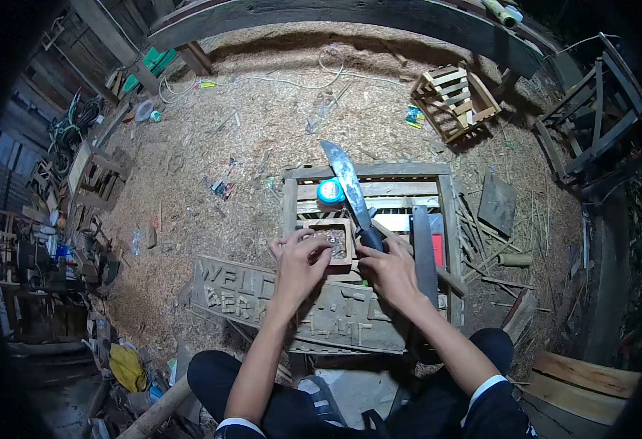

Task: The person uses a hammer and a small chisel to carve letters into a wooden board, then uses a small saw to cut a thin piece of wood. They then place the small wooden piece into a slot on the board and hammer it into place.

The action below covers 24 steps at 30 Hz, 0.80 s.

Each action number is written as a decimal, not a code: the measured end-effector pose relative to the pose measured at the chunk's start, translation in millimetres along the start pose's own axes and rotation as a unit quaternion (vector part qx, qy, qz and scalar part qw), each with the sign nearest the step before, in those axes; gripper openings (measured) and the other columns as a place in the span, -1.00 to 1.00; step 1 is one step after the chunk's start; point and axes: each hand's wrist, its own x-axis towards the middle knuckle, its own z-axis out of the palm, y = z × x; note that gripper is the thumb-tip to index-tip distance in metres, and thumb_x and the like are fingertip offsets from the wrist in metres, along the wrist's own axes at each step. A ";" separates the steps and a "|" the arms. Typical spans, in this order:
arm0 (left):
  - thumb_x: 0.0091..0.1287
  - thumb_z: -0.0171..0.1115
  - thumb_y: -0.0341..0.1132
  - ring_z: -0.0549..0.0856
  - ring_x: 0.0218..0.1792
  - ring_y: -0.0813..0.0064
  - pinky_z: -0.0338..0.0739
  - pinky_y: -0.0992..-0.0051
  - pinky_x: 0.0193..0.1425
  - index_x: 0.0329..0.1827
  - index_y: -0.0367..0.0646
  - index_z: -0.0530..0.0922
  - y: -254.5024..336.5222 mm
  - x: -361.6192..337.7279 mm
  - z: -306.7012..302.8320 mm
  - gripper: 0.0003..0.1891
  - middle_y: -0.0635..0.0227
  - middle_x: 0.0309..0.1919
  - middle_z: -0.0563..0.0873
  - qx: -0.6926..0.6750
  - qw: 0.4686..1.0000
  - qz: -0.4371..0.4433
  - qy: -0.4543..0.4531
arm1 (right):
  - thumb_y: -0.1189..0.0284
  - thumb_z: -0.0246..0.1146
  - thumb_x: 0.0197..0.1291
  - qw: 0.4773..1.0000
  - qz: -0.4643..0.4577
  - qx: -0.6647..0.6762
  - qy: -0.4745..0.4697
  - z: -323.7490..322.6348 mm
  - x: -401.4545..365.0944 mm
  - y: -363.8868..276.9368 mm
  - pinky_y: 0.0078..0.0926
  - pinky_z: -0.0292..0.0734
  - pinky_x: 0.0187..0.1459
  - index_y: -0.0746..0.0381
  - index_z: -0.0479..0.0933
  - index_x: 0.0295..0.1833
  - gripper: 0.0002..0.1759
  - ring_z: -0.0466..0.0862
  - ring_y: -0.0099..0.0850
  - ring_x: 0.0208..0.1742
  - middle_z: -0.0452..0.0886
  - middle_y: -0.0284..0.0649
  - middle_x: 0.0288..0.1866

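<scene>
My left hand is at the left side of a small wooden box, its fingers curled over the box's rim; small bits lie inside. Around the black handle of a large knife are the fingers of my right hand, the blade pointing up and away. Left of the blade stands a jar with a turquoise lid. A handsaw lies right of my right hand. Beneath my forearms is a wooden board with raised letters. All this rests on a slatted wooden table.
A slatted wooden crate sits on the shavings-covered ground beyond the table. Sticks and a dark board lie to the right. Tools and clutter line the left side. A thick beam crosses the far edge.
</scene>
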 end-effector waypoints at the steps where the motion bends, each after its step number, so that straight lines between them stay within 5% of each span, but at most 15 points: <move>1: 0.28 0.52 -0.26 0.70 0.16 0.39 0.18 0.11 0.28 -0.09 0.03 0.82 0.6 2.3 1.4 -0.83 0.39 -0.02 0.85 -0.007 0.999 0.042 0.005 | 0.47 0.50 0.08 0.999 -0.027 -0.037 0.025 0.2 -0.1 -0.6 -0.04 0.56 0.31 0.10 0.78 0.13 -0.57 0.60 -0.02 0.26 0.69 -0.41 0.43; 10: 0.32 0.50 -0.29 0.71 -0.01 0.46 0.14 0.17 0.26 -0.16 0.02 0.78 30.7 -8.0 0.3 -0.91 0.50 -0.21 0.82 -0.034 0.997 0.069 -0.024 | 0.47 0.39 0.19 0.987 -0.063 -0.053 0.137 -9.2 -29.0 -2.5 -0.08 0.47 0.27 0.16 0.70 0.13 -0.64 0.61 -0.08 0.28 0.70 -0.25 0.34; 19: 0.38 0.47 -0.29 0.71 -0.01 0.50 0.13 0.17 0.31 -0.09 0.01 0.77 50.1 -19.4 1.3 -0.90 0.53 -0.20 0.81 -0.034 0.994 0.095 -0.052 | 0.48 0.35 0.21 0.958 0.087 -0.210 0.174 -25.0 -34.4 13.2 0.07 0.33 0.40 0.16 0.50 0.43 -0.38 0.50 -0.09 0.42 0.55 -0.06 0.38; 24: 0.39 0.46 -0.30 0.72 -0.01 0.50 0.14 0.18 0.35 -0.07 0.00 0.76 57.6 -19.7 11.9 -0.89 0.52 -0.18 0.81 -0.037 0.990 0.114 -0.071 | 0.53 0.24 0.39 0.966 0.155 -0.096 0.181 -33.5 -62.3 20.8 0.12 0.46 0.24 0.18 0.22 0.70 -0.22 0.54 0.04 0.35 0.47 0.08 0.39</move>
